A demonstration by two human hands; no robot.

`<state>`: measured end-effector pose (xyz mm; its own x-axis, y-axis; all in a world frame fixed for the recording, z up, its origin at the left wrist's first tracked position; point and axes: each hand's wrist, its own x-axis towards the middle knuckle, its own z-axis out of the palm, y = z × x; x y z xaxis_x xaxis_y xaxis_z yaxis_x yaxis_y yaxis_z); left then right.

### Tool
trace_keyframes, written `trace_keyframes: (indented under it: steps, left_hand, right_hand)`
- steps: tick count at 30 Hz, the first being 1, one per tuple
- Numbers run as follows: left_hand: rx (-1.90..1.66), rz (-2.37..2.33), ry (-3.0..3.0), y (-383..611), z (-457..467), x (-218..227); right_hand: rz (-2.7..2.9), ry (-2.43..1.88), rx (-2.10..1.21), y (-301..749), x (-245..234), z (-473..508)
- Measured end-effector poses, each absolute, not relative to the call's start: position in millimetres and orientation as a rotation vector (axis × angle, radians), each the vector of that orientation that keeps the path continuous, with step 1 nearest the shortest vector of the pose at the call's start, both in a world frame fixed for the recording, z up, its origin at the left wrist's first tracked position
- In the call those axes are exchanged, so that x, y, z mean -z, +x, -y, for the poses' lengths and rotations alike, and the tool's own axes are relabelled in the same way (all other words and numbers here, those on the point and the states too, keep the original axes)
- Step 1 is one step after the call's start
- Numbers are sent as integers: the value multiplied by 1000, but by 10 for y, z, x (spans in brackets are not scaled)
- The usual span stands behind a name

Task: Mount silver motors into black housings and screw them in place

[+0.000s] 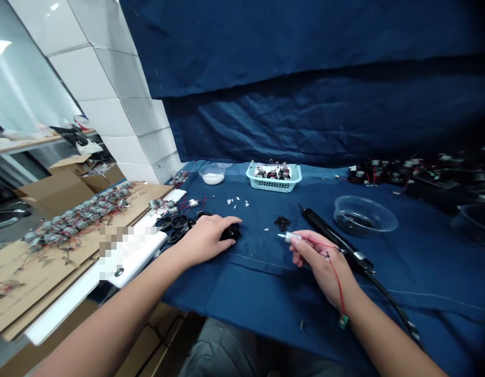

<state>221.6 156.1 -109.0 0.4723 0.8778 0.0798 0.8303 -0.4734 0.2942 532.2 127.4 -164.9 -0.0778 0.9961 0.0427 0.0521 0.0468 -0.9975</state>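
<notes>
My left hand lies palm down on the blue cloth with its fingers curled over a small black round part. More black round parts sit just left of it. My right hand pinches a small silver motor with red and black wires that trail back over my wrist. The motor's shaft points left, toward a little heap of tiny black pieces.
A black electric tool with a cable lies right of my right hand. Behind stand a clear bowl, a teal basket of motors and a small tub. Cardboard at left carries several wired motors.
</notes>
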Motion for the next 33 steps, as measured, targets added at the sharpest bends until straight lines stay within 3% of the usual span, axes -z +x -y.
trace_keyframes:
  steps: [5, 10, 33]
  left_hand:
    - [-881, -1123, 1797, 2731, -1706, 1094]
    - [-845, -756, 1208, 3051, -1726, 1295]
    - [-897, -819, 1557, 3056, -1467, 1362]
  right_hand:
    - [1373, -1085, -1220, 5314, 1621, -1231]
    - [1294, -1049, -1215, 5310, 1616, -1234]
    - [1135, -934, -1440, 5301, 1631, -1121]
